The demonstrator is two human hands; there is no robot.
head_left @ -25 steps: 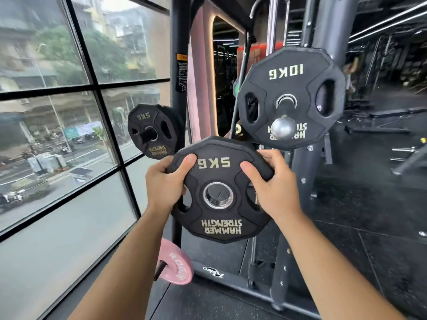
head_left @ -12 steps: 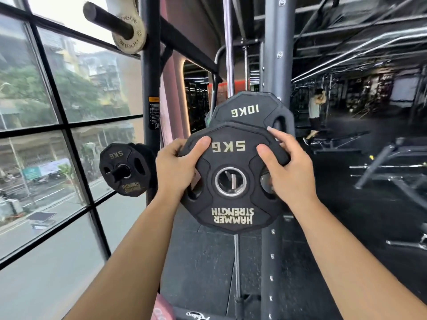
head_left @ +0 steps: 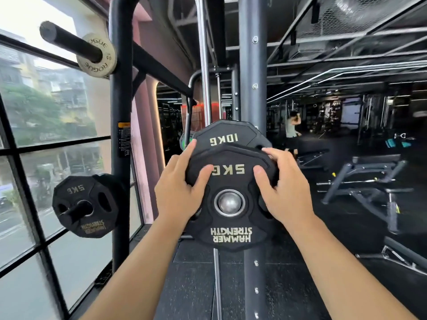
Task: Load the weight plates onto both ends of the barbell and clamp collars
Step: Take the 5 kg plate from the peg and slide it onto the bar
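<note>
5KG plate [head_left: 231,234] sits between the left hand [head_left: 176,195] and right hand [head_left: 285,192], both gripping its upper rim. 10KG plate [head_left: 225,136] stands directly behind both hands.

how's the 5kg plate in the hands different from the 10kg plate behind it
The 5KG plate is marked 5KG, the 10KG plate 10KG. The 5KG plate sits in front, gripped by the left hand and right hand; the 10KG plate is behind, mostly hidden, only its top showing. Both are black with angled edges and pale lettering.

Head-worn view, forward-down, close range
</note>
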